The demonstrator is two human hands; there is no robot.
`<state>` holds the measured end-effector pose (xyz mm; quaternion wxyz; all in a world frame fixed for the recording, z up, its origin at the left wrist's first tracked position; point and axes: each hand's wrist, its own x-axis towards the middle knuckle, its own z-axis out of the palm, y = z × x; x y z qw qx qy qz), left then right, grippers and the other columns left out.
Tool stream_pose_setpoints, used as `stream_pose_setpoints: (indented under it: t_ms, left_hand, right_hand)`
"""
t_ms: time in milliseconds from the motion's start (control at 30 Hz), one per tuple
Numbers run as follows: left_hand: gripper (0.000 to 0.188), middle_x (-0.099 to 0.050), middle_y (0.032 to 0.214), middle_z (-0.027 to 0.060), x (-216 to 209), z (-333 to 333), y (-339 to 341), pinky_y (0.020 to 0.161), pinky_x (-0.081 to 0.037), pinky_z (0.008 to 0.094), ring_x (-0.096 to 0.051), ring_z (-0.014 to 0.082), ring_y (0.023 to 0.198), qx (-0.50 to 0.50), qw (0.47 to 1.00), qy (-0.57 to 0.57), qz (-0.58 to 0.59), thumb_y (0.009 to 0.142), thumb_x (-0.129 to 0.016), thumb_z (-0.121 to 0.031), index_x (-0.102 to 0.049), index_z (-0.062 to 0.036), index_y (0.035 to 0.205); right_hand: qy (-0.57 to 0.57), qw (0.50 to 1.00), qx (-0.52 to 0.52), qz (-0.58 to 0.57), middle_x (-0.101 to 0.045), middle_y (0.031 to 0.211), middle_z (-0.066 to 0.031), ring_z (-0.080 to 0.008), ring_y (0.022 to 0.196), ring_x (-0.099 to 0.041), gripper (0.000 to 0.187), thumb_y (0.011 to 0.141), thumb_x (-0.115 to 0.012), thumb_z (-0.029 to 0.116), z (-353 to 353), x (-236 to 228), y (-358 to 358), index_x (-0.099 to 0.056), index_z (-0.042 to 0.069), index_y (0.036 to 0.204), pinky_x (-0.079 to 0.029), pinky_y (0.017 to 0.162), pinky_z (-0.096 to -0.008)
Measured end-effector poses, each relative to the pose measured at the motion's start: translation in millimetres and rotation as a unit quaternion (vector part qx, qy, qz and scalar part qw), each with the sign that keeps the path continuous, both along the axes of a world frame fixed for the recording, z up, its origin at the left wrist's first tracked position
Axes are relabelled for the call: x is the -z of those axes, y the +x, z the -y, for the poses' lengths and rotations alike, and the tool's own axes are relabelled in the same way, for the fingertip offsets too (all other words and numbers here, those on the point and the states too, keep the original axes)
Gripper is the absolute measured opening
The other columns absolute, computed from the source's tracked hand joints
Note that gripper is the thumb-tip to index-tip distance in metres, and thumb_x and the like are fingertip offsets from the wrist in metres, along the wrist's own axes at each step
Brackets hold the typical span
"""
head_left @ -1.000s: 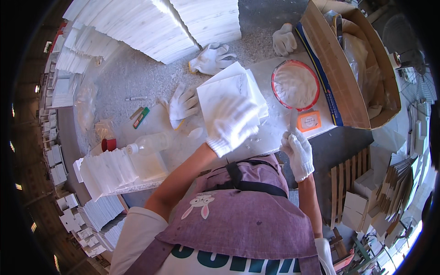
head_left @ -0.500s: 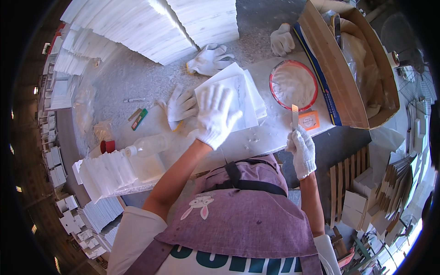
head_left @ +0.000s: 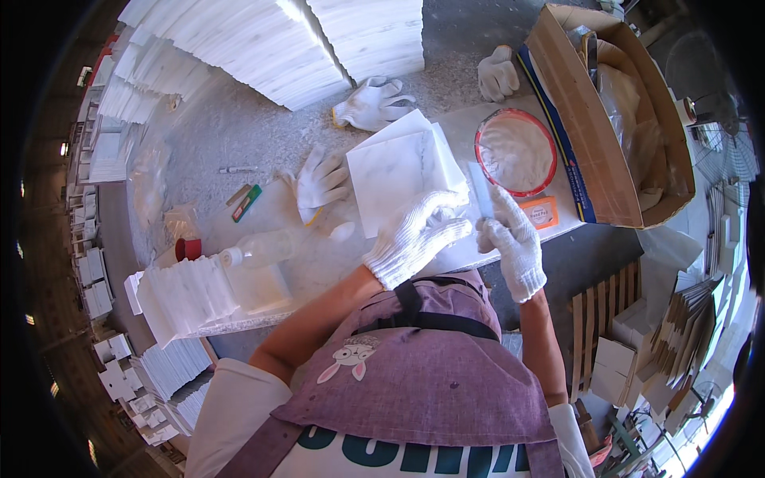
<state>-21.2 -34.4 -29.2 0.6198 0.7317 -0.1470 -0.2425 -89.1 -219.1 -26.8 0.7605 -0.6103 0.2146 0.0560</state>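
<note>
My right hand [head_left: 514,251], in a white knit glove, pinches a thin flat blade [head_left: 480,190] that points away from me. It is just right of a small stack of white marble-like square tiles [head_left: 398,171]. My left hand [head_left: 421,237], gloved the same way, is by the near right corner of the stack. Its fingers are loosely curved, with a gap between thumb and fingers and nothing visible in them. Beyond my right hand, a red-rimmed round tub [head_left: 516,153] holds white material. An orange box [head_left: 539,213] lies beside that hand.
Loose white gloves [head_left: 321,185] lie around the tiles. A clear bottle [head_left: 267,248], a green-edged tool [head_left: 246,204] and a red roll [head_left: 188,248] are at left. Tall tile stacks [head_left: 239,48] stand at the back. An open cardboard box [head_left: 586,119] borders the right side.
My left hand has come off the top tile, moving right and nearer me, its fingers curling. My right hand has tilted the blade leftward, and the hands are closer together.
</note>
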Motion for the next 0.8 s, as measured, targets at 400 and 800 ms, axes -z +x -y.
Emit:
stream_pose_setpoints:
  t_ms: [400,800]
  left_hand:
    - [0.016,-0.067,0.083,0.0093,-15.2,-5.9,15.3,0.068,-0.051,0.0308,-0.065,0.0178,0.076,0.106,0.989,0.105,-0.018,0.093,-0.064,-0.015,-0.062,0.0003,0.096]
    - [0.089,-0.045,0.143,0.017,-5.3,-47.9,26.4,0.11,-0.03,0.0515,-0.04,0.0348,0.134,0.123,0.816,0.436,0.359,0.074,-0.075,-0.052,-0.041,-0.0106,0.145]
  right_hand:
    - [-0.049,0.998,-0.03,-0.021,-0.068,0.093,-0.0068,-0.0095,0.074,-0.061,0.047,0.09,-0.06,0.001,-19.7,-13.6,-7.4,-0.053,0.001,0.137,-0.051,0.068,-0.0234]
    - [-0.09,0.995,-0.02,0.024,-0.063,0.086,-0.0062,-0.0113,0.072,-0.058,0.037,0.095,-0.051,0.004,2.2,29.9,10.4,-0.058,-0.003,0.131,-0.049,0.068,-0.0256]
